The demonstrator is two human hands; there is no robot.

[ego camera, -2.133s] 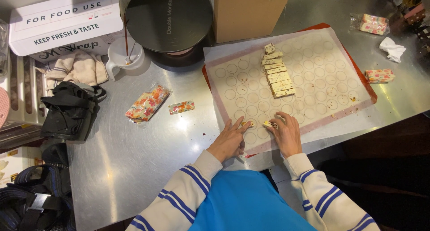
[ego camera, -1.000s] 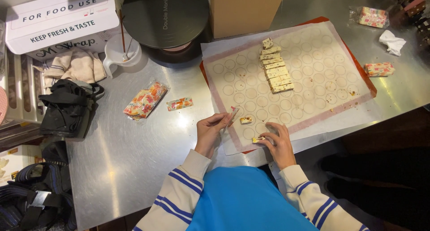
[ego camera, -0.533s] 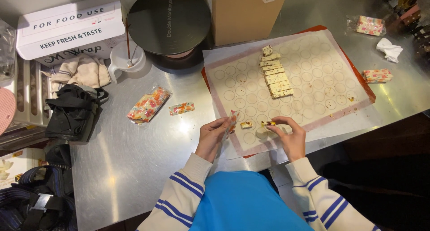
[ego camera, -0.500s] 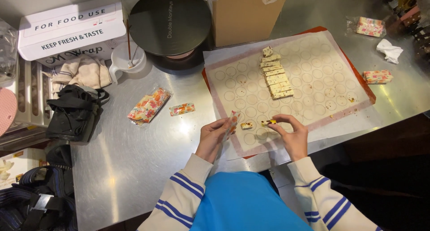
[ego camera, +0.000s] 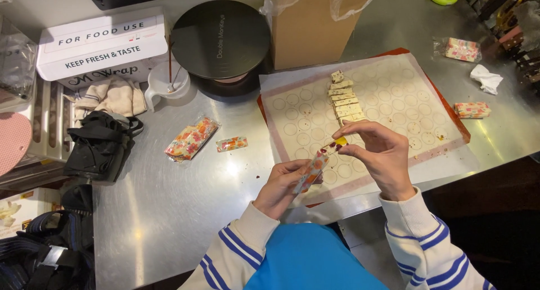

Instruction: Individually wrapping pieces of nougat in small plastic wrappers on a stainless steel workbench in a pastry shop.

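My left hand (ego camera: 284,186) holds a small printed candy wrapper (ego camera: 313,171) upright over the near edge of the baking mat (ego camera: 394,102). My right hand (ego camera: 379,155) pinches a pale nougat piece (ego camera: 339,142) at the wrapper's open top. A column of cut nougat pieces (ego camera: 343,96) lies on the mat beyond my hands. Both hands are raised off the steel table (ego camera: 169,200).
A wrapped candy (ego camera: 232,144) and a packet of wrappers (ego camera: 191,139) lie left of the mat. More wrapped candies (ego camera: 471,109) (ego camera: 461,49) and a crumpled tissue (ego camera: 486,79) sit at the right. A black round appliance (ego camera: 220,40), cardboard box (ego camera: 312,26), wrap box (ego camera: 101,45) and black bag (ego camera: 98,146) stand behind and left.
My hands lifted off the mat. The right hand picked up a nougat piece and brought it to the wrapper held in the left hand.
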